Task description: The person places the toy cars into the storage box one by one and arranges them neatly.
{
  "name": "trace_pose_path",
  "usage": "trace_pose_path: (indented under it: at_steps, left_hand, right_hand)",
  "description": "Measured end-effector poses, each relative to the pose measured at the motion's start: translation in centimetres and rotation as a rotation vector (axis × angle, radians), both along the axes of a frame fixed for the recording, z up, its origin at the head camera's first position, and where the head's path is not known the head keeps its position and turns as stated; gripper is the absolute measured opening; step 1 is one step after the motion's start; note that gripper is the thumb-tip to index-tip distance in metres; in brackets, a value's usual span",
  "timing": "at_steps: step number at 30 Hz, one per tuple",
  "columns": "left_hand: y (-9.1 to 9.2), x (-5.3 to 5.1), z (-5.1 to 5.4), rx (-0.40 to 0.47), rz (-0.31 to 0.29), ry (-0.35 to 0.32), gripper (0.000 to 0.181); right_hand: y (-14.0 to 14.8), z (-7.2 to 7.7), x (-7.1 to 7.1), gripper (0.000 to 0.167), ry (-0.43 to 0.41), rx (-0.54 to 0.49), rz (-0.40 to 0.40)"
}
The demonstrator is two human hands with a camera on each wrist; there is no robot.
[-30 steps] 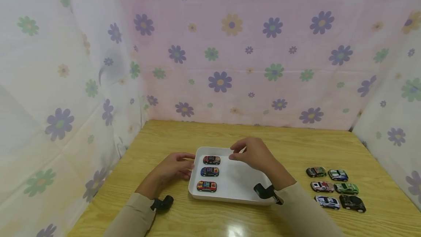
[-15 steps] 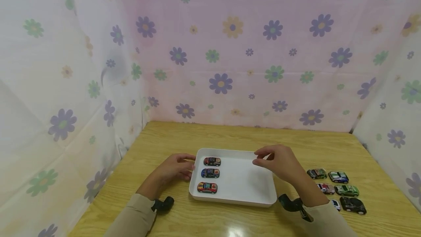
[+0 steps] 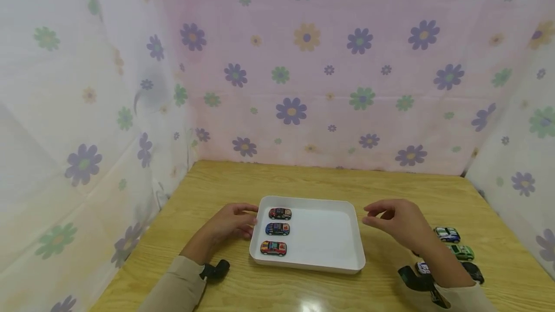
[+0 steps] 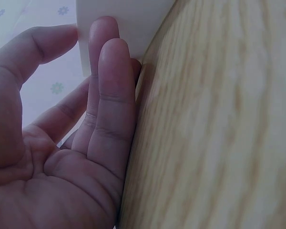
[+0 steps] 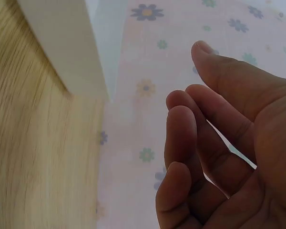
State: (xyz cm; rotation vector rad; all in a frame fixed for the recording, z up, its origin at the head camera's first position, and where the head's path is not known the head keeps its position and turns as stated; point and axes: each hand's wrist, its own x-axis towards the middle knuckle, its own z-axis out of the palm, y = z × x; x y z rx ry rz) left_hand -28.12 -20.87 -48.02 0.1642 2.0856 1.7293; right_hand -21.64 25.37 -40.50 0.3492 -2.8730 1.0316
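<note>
White rectangular tray [image 3: 321,232], plain. Small toy cars, multicoloured: red-and-black patterned car [image 3: 280,214], blue-and-black patterned car [image 3: 277,229], red-and-yellow patterned car [image 3: 273,248]. White toy car [image 3: 447,235], green and blue markings; green toy car [image 3: 462,253]; black toy car [image 3: 473,272]. Yellow-brown wooden table [image 3: 299,177], streaked grain. Pinkish-lilac fabric backdrop [image 3: 329,8], purple, green, yellow flower print. 2 beige cloth sleeves [image 3: 171,285].

Table [image 3: 303,183]: yellow-brown, visible wood grain. Behind table: pink cloth backdrop [image 3: 321,83] printed with purple, green and yellow flowers; faint horizontal crease. Left of table: whitish cloth [image 3: 47,110], similar flower print, wrinkled, diagonal creases. Right of table: pale flowered cloth [image 3: 531,158], meeting backdrop near table's far right corner. Bright glare spot [image 3: 310,305] on near part of table.
</note>
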Motion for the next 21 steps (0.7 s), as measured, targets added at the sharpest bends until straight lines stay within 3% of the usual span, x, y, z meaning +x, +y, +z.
trace_pose_path:
  at_steps: [11,21]
  left_hand:
    - [0.0,0.1,-0.1,-0.009,-0.002,0.013,0.054]
    - [-0.1,0.0,0.0,-0.028,0.002,0.011,0.054]
  right_hand:
    - [3.0,0.2,2.4,0.036,0.017,0.000,-0.033]
    - [6.8,-0.6,4.7,0.044,-0.103,-0.066,-0.111]
